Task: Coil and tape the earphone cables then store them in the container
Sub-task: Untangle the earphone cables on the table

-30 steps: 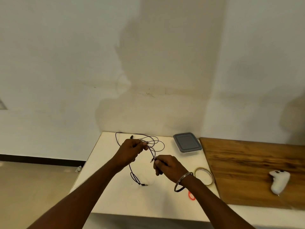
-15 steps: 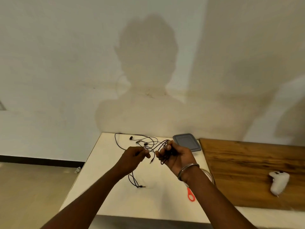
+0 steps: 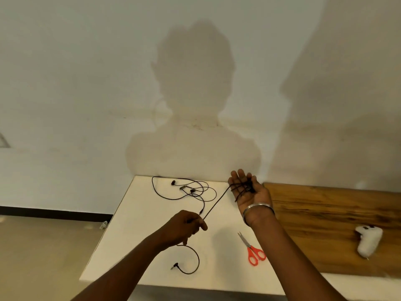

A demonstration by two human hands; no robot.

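My right hand (image 3: 247, 189) is raised palm-up at the back of the white table (image 3: 134, 231), with several turns of a black earphone cable (image 3: 217, 202) wrapped around its fingers. The cable runs taut down-left to my left hand (image 3: 184, 228), which pinches it. Below that hand the cable's tail curls on the table and ends in a jack plug (image 3: 174, 266). A second black earphone set (image 3: 184, 189) lies loose at the back of the table. The container is hidden behind my right hand.
Red-handled scissors (image 3: 252, 250) lie on the table near my right forearm. A wooden board (image 3: 334, 224) adjoins on the right, with a white game controller (image 3: 367, 241) on it. A wall stands directly behind the table; floor lies to the left.
My right hand has risen and turned palm-up with the cable wound on it. My left hand has pulled back toward me, drawing the cable taut. The view shifted, so container and tape roll are out of sight.
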